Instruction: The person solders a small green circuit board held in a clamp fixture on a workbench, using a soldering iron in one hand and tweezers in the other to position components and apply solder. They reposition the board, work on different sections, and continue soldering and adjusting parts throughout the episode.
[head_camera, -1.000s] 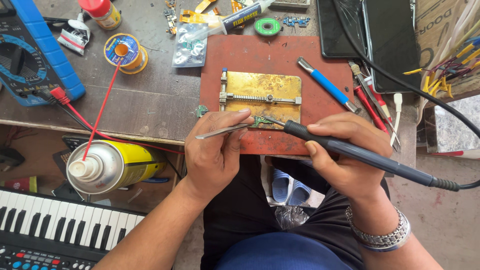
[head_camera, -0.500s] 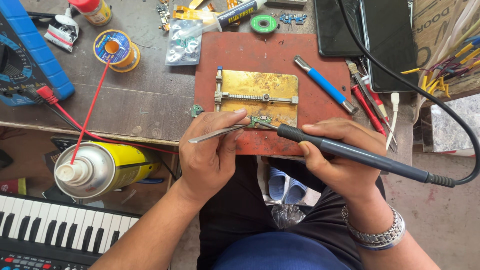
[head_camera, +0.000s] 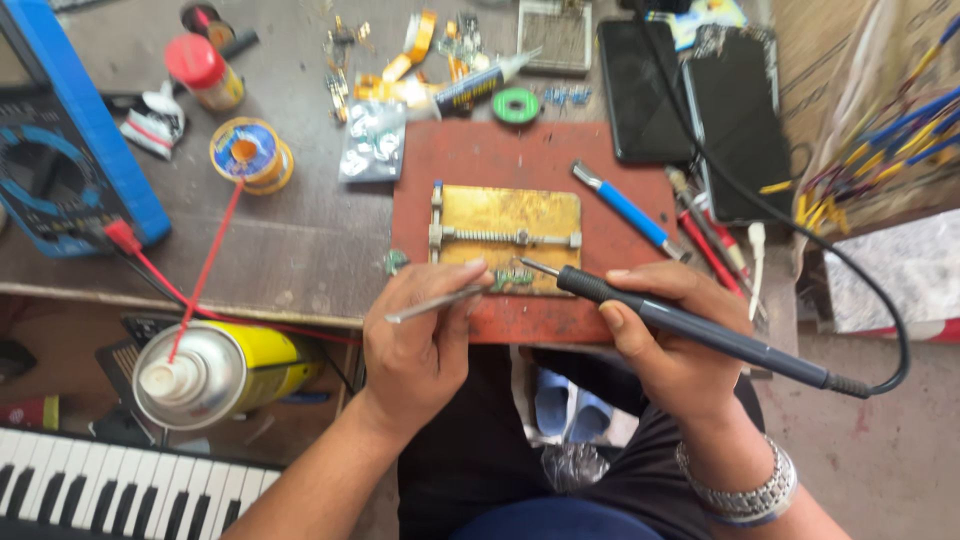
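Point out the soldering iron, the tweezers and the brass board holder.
soldering iron (head_camera: 700, 330): head view, on the middle of its dark handle.
tweezers (head_camera: 430, 305): head view, on the metal shaft beside the left hand's fingers.
brass board holder (head_camera: 510, 215): head view, on the bare upper plate.

The tweezers' (head_camera: 435, 303) tips vanish behind fingers, and the small green board (head_camera: 512, 279) looks too tiny to read.

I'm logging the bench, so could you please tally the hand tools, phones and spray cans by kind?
Soldering iron: 1
Tweezers: 1
Blue screwdriver: 1
Phones: 2
Spray can: 1
Total: 6
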